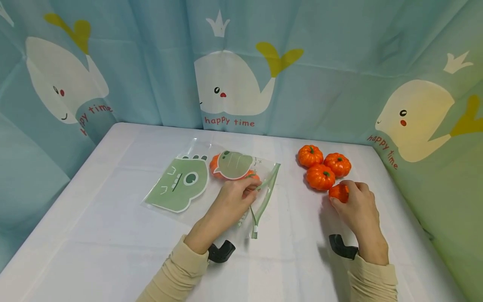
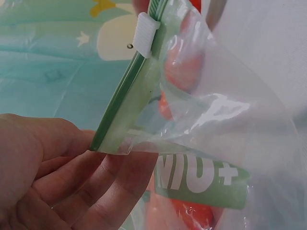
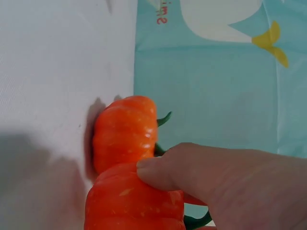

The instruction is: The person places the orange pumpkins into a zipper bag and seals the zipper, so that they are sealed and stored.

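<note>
My left hand (image 1: 231, 201) pinches the opening edge of a clear zip bag (image 1: 171, 191) printed with a green monster face. The bag's green zip strip (image 2: 122, 96) carries a white slider (image 2: 146, 34), and its two edges stand apart near my fingers. Inside the bag, orange pumpkins (image 1: 215, 167) show beside and under a green printed patch. My right hand (image 1: 362, 209) grips a small orange toy pumpkin (image 1: 338, 193), with the thumb pressed on its side in the right wrist view. The palm and fingers partly hide that pumpkin.
Three more orange pumpkins, the back left one (image 1: 310, 155), the right one (image 1: 338, 164) and the front one (image 1: 320, 177), sit clustered just beyond my right hand. A white cloth covers the table (image 1: 102, 235). Behind it hangs a blue whale-print curtain (image 1: 158, 84).
</note>
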`<state>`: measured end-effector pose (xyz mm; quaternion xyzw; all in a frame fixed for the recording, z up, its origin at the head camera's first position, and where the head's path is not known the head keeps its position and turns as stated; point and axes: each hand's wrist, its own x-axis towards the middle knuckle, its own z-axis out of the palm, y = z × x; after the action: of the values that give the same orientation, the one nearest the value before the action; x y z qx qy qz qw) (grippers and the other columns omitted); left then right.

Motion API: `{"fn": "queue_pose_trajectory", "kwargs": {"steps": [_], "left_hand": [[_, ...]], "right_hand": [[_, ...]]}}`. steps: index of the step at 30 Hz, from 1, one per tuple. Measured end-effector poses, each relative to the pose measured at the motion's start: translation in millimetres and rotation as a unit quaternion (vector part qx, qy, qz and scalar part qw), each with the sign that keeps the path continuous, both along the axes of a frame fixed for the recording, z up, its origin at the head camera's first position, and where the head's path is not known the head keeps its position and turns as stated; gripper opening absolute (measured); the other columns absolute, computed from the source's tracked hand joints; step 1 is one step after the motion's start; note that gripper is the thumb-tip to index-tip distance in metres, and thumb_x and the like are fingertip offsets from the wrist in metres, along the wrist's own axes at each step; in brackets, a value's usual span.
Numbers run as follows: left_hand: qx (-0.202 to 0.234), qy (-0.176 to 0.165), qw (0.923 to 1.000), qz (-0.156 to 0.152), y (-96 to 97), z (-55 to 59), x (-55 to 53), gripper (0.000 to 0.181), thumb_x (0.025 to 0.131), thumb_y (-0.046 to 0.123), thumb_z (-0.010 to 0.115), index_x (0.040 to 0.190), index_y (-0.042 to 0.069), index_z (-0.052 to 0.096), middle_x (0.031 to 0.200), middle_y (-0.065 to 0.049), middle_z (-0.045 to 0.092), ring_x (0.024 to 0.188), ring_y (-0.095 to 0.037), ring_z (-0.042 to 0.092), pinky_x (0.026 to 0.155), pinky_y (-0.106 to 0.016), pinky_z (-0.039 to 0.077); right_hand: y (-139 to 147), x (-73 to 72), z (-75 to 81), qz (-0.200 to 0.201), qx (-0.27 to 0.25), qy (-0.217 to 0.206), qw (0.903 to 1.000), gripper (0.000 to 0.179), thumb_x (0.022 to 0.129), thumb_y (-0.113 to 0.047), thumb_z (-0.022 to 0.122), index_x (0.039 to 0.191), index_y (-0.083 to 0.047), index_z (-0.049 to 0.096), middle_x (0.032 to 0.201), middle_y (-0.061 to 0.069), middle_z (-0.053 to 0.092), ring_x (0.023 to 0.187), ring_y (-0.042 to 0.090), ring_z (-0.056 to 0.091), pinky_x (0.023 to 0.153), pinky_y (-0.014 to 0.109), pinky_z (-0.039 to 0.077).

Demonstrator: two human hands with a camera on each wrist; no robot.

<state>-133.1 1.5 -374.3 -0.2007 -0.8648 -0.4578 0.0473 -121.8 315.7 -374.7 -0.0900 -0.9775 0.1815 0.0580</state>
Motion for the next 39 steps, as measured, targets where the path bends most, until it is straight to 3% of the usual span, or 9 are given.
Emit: {"fn": "queue_pose_trajectory", "kwargs": {"steps": [9, 17, 30, 39], "left_hand": [[0.009, -0.001, 1.0000, -0.002, -0.1, -0.8, -0.7, 0.024, 0.090, 0.004, 0.066, 0.112, 0.008, 0.072, 0.101, -0.002, 0.075, 0.087, -0.014, 0.065, 0.081, -0.031, 0.055], [0.020, 0.005, 0.9998, -0.007, -1.6, -0.6, -1.0, 0.023, 0.090, 0.003, 0.065, 0.112, 0.008, 0.072, 0.101, -0.003, 0.075, 0.091, -0.013, 0.068, 0.084, -0.032, 0.056], [0.020, -0.004, 0.9998, -0.008, -0.7, -0.1, -0.9, 0.024, 0.090, 0.003, 0.065, 0.113, 0.007, 0.071, 0.102, -0.004, 0.075, 0.092, -0.014, 0.068, 0.085, -0.032, 0.056], [0.020, 0.007, 0.9997, -0.009, -0.5, -1.6, -0.8, 0.023, 0.090, 0.003, 0.066, 0.112, 0.006, 0.072, 0.101, -0.004, 0.075, 0.091, -0.015, 0.069, 0.084, -0.033, 0.056]], "right_hand": [[-11.2, 5.1, 10.1, 0.061, -0.007, 0.045, 0.9971, 0.048, 0.087, -0.018, 0.072, 0.128, 0.002, 0.055, 0.128, 0.034, 0.046, 0.114, 0.053, 0.043, 0.084, 0.069, 0.045], [-27.9, 8.2, 12.8, 0.126, -0.015, 0.124, 0.9841, 0.041, 0.083, -0.014, 0.077, 0.117, 0.001, 0.060, 0.119, 0.029, 0.052, 0.105, 0.047, 0.050, 0.082, 0.063, 0.045], [-55.7, 2.6, 4.4, 0.193, -0.036, 0.123, 0.9728, 0.044, 0.082, -0.011, 0.078, 0.121, -0.001, 0.061, 0.123, 0.022, 0.054, 0.115, 0.043, 0.050, 0.096, 0.061, 0.043], [-76.6, 1.0, -5.9, 0.225, -0.045, 0.097, 0.9684, 0.047, 0.082, -0.014, 0.079, 0.124, -0.003, 0.060, 0.130, 0.021, 0.053, 0.122, 0.041, 0.052, 0.102, 0.059, 0.045]]}}
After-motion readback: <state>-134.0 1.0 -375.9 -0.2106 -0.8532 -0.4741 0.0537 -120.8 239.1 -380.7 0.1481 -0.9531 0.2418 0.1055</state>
